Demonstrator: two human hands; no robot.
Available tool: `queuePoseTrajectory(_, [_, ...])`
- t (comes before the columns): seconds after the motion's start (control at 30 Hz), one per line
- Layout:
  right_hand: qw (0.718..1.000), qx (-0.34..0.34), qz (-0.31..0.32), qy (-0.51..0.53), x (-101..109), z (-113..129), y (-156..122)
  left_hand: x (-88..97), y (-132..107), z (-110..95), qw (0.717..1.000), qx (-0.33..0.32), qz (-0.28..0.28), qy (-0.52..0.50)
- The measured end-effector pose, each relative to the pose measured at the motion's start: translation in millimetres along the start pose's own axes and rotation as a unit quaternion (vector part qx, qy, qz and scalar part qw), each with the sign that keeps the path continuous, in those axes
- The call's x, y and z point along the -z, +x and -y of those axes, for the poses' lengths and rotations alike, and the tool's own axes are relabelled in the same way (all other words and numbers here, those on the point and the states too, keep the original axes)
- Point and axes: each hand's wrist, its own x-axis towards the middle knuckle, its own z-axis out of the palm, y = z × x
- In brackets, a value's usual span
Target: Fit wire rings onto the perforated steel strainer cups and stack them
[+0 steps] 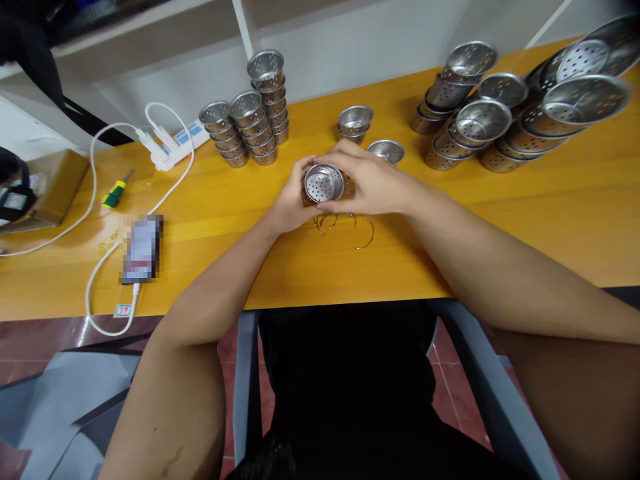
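Between my two hands, near the middle of the table, is a small perforated metal cup (324, 184), its open top tilted toward me. My left hand (293, 200) wraps round its left side. Around its far and right sides curl the fingers of my right hand (367, 179). Several thin curved wires (370, 233) lie on the table just below the hands. Right behind my right hand sits a shallow metal cup (386, 152), partly covered by it. A short stack of perforated cups (355, 121) stands a little farther back.
Stacks of perforated cups (247, 110) stand at the back left, and larger stacks (470, 123) at the back right. On the left are a power strip (183, 143) with white cables, a green and yellow screwdriver (116, 193), a phone (143, 250) and a cardboard box (63, 187).
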Motion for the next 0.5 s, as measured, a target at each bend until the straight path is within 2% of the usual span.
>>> queuePoseTrajectory(0.17, [1.0,-0.022,0.006,-0.022,3,7,-1,0.4,0,-1,1.0,0.019,0.01,-0.018])
queuePoseTrajectory(0.3, [0.997,-0.064,0.008,-0.045,14,15,-1,1.7,-1,-10,0.999,0.038,0.028,-0.001])
queuePoseTrajectory(0.47, [0.987,-0.082,0.0,-0.137,59,12,-8,7.9,-3,-21,0.995,0.099,0.007,0.028])
queuePoseTrajectory(0.5, [0.98,-0.101,0.02,-0.169,69,6,-13,8.9,-4,-21,0.994,0.108,-0.001,0.026])
